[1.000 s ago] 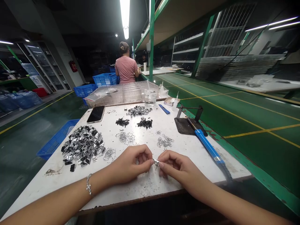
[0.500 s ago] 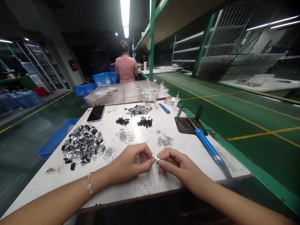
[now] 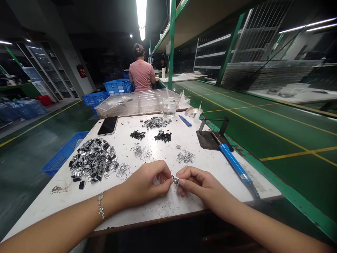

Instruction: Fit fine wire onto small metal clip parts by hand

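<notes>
Between my two hands is a small shiny metal part (image 3: 175,180), pinched near the table's front edge. My left hand (image 3: 154,179) grips its left side between thumb and forefinger. From the right, my right hand (image 3: 196,181) has thumb and fingers closed on the same part. Fingertips cover much of it, so its exact shape cannot be made out. Just beyond my hands lie thin bent wire pieces (image 3: 185,156) and another loose wire heap (image 3: 141,151). Left of my left wrist spreads a large pile of black and silver metal parts (image 3: 93,160).
A blue-handled soldering iron (image 3: 233,161) rests on its stand (image 3: 210,140) at the right. Small black pieces (image 3: 163,136), a blue tool (image 3: 185,121), a clear cup (image 3: 169,107) and a phone (image 3: 107,125) lie farther back. A person in pink (image 3: 142,75) faces away beyond.
The metal part has turned slightly between my fingertips and shows less of its bright face. Both hands stay in nearly the same place, still pinching it.
</notes>
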{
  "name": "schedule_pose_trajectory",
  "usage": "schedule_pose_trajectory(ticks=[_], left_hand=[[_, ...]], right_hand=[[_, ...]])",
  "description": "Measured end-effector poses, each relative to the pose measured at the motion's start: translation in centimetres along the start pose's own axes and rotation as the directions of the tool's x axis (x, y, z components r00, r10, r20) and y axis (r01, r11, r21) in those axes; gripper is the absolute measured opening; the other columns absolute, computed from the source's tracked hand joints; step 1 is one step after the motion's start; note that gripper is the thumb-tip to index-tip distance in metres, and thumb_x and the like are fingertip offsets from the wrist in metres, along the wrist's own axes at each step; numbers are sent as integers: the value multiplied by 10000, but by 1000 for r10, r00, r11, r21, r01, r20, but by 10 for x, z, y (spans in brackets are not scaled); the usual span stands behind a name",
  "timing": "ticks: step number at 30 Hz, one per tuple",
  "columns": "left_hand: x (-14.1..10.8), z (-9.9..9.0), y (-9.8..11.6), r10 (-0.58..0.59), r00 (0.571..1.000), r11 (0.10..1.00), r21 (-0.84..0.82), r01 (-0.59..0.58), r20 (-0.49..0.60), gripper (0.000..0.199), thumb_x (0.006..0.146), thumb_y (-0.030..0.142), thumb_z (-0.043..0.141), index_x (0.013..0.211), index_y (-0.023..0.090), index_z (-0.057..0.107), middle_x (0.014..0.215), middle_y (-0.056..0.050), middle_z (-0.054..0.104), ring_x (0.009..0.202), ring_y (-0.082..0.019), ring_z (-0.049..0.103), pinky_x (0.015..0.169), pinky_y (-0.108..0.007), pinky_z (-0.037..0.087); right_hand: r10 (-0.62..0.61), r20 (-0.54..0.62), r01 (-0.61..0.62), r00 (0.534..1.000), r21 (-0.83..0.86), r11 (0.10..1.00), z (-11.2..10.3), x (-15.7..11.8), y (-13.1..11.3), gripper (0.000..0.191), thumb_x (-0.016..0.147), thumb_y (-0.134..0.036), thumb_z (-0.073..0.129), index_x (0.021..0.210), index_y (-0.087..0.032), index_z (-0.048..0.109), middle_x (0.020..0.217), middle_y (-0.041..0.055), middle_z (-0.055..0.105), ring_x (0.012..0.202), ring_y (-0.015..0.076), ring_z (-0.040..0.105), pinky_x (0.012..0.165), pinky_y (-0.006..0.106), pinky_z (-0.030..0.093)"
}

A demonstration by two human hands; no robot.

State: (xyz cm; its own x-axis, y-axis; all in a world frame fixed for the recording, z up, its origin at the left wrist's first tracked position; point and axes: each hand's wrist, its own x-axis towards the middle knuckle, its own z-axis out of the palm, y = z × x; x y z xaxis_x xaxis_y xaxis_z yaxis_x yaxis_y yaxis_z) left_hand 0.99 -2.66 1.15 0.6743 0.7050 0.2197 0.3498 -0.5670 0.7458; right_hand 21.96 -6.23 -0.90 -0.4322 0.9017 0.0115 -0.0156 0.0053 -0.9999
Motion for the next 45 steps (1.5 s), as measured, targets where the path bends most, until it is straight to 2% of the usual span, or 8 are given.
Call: schedule_pose_trajectory(ticks=[4, 16, 22, 29, 38, 45], left_hand=[[-2, 1, -1, 82, 997, 993, 85, -81, -7, 28, 834, 182, 546, 815, 174, 526, 748, 0, 574, 673, -112, 531, 630, -222, 423], [-1, 0, -2, 229, 974, 947, 230, -222, -1, 40, 863, 168, 508, 824, 169, 518, 754, -19, 576, 682, -130, 517, 646, -252, 409], [-1, -1, -4, 233, 972, 951, 207, -230, 13, 14, 874, 163, 519, 862, 160, 524, 771, -20, 567, 694, -123, 512, 648, -243, 404], [-2, -2, -2, 220, 975, 955, 194, -224, 42, 24, 885, 177, 516, 874, 156, 522, 781, -17, 558, 705, -119, 504, 662, -239, 401], [-3, -2, -1, 180, 979, 956, 217, -196, 94, 60, 900, 196, 470, 871, 157, 505, 787, -16, 549, 704, -133, 491, 664, -259, 382], [-3, 0, 1, 98, 994, 970, 217, -106, 45, 65, 890, 227, 502, 912, 170, 523, 779, 0, 569, 689, -132, 510, 651, -260, 395]], right_hand=[[3, -31, -4, 1000, -12, 1000, 1, 0, 1, 178, 888, -339, 610, 874, -166, 570, 775, 11, 576, 720, 156, 539, 700, 306, 416], [-2, -13, 2, 1000, -32, 999, 3, -1, -4, 186, 904, -357, 585, 929, -173, 586, 753, 8, 596, 725, 160, 566, 713, 295, 427], [6, -14, -8, 1000, -80, 997, 2, -1, -6, 210, 911, -373, 572, 904, -168, 621, 731, 11, 612, 702, 153, 560, 705, 285, 435], [20, -12, -21, 1000, -55, 998, 2, 1, -7, 224, 908, -376, 580, 891, -156, 621, 721, 12, 610, 693, 148, 558, 704, 284, 439], [-33, -23, 30, 999, -106, 994, 2, 0, -4, 197, 921, -354, 566, 872, -168, 610, 734, 0, 580, 700, 145, 540, 695, 278, 413], [5, -54, -9, 999, -67, 998, 2, 3, -7, 195, 906, -359, 584, 876, -167, 601, 709, -4, 588, 688, 146, 543, 695, 278, 416]])
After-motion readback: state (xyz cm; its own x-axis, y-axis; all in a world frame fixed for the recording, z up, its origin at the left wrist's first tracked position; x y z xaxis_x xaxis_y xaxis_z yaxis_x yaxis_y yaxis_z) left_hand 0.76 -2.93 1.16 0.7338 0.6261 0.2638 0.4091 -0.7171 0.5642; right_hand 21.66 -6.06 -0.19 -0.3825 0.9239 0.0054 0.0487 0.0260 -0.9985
